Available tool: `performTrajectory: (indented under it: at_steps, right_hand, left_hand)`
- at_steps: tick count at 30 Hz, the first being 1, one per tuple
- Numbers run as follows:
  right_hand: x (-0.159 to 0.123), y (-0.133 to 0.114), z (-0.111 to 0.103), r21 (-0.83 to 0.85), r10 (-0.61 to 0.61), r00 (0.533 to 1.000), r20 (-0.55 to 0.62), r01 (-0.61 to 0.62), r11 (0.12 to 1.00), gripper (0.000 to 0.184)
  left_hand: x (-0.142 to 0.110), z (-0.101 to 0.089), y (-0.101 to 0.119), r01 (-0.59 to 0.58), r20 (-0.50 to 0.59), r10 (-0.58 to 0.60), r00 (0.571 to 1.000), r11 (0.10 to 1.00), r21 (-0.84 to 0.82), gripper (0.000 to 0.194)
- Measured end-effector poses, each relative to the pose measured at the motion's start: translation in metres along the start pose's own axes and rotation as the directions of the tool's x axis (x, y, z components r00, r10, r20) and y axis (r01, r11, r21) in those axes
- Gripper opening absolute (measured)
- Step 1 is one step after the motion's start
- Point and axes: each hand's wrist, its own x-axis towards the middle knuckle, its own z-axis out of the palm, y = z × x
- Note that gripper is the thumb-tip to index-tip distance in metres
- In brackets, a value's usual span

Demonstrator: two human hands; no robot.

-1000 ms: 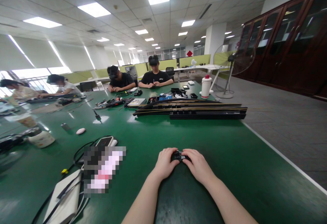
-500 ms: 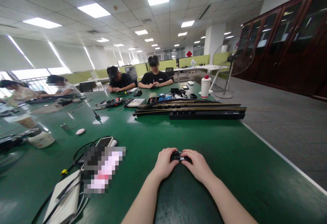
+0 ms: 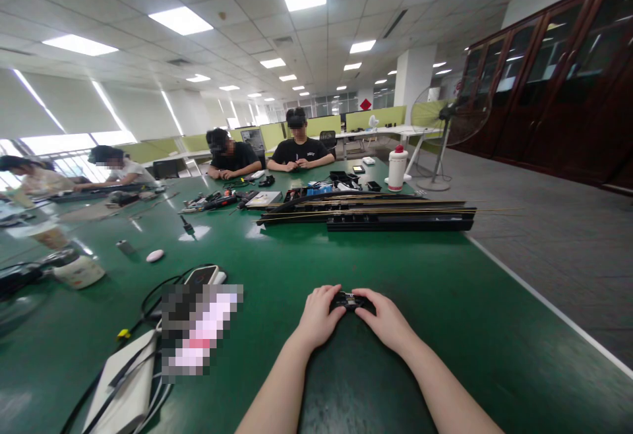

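Between my hands, low over the green table, is a small black part with a pale or shiny patch in its middle. My left hand grips its left end, fingers curled over the far side and thumb at the near side. On its right end, my right hand holds it the same way, with the thumb along the near edge. The fingers cover both ends, so its exact kind cannot be made out.
Beyond my hands lie long black rails with thin brass-coloured rods. To the left are a blurred-out phone screen, a white box with cables, and a pale oval object. A white bottle stands behind. Other people sit across the table.
My right fingers have shifted slightly to the right along the black part, and more of its middle shows. My left hand has hardly moved.
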Motion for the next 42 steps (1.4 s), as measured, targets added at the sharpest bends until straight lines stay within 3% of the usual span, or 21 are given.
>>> performTrajectory:
  at_steps: [42]
  right_hand:
    - [0.0002, -0.0027, -0.0003, -0.046, 0.010, 1.000, 0.015, -0.010, 0.999, 0.031]
  left_hand:
    - [0.0002, -0.0023, 0.0022, -0.019, -0.016, 0.019, 1.000, 1.000, -0.021, 0.036]
